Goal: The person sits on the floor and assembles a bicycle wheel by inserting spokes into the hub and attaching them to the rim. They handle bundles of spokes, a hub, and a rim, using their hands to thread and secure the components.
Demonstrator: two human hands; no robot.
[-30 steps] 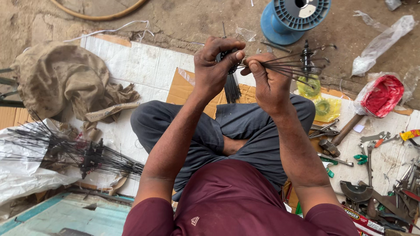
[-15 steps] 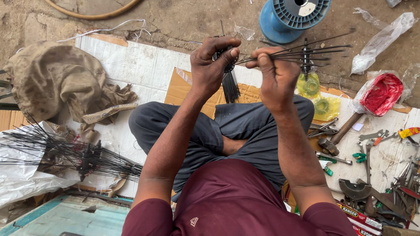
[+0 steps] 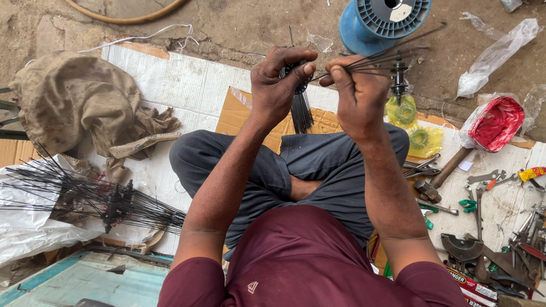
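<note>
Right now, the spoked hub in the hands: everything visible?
The black hub is pinched in the left hand, with thin dark wire-like spokes hanging below it in a tight bunch. Another fan of spokes runs rightward through the right hand toward the blue spool, over the cardboard.

Black spokes (image 3: 300, 108), blue spool (image 3: 382, 23), maroon shirt (image 3: 307, 256), red bag (image 3: 496, 122), khaki cloth (image 3: 74, 102), yellow packets (image 3: 424, 139)
</note>
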